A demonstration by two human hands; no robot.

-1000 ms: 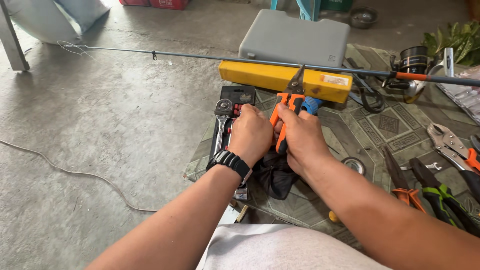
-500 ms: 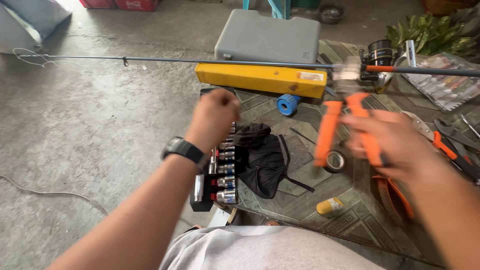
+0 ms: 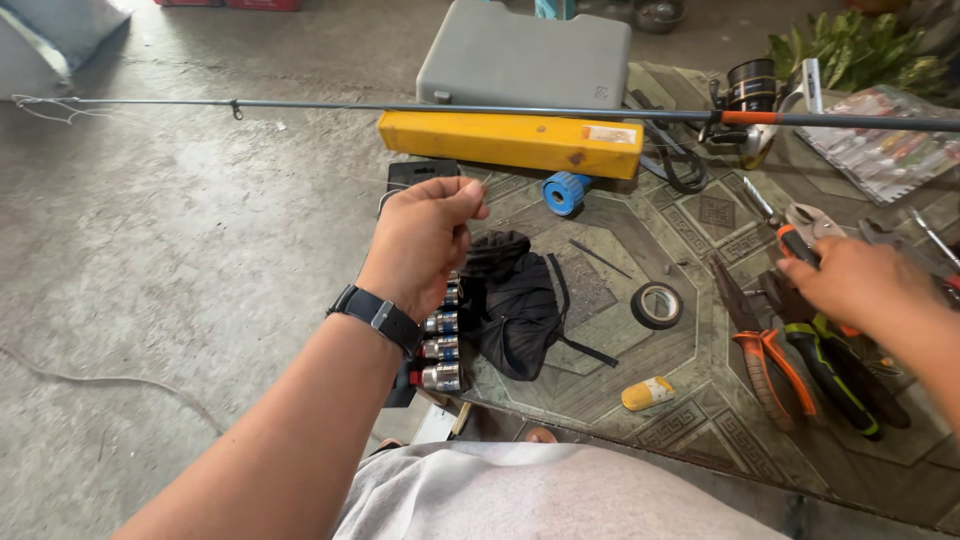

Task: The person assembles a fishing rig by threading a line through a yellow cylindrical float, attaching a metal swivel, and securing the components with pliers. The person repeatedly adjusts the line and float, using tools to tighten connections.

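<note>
Head view, landmark = long yellow rectangular block (image 3: 510, 143) lying on the patterned floor mat (image 3: 590, 390).

Left hand (image 3: 425, 240): just below the block's left half, raised over the mat, fingers curled into a loose fist, thumb and fingertips pinched together. Cannot tell if anything small sits in the pinch. Black wristwatch (image 3: 378, 315) on that wrist.

Right hand (image 3: 850, 285): well to the lower right of the block, fingers closed on the orange-handled pliers (image 3: 797, 235), whose metal nose points up-left toward the block. Grip partly hidden by the back of the hand.

Thin dark fishing rod (image 3: 400, 106) runs along the block's top edge, its reel (image 3: 745, 95) off the block's right end.

Grey plastic case (image 3: 525, 55) just behind the block. Blue ribbed cap (image 3: 565, 191) touching the block's lower edge. Black cloth pouch (image 3: 520, 300) below the block, beside the left hand. Row of shiny metal sockets (image 3: 440, 345) left of the pouch. Black tape roll (image 3: 657, 305) and small yellow capsule-shaped piece (image 3: 647, 393) lower right of the block. More pliers with orange and green grips (image 3: 800, 365) lie under the right hand.
</note>
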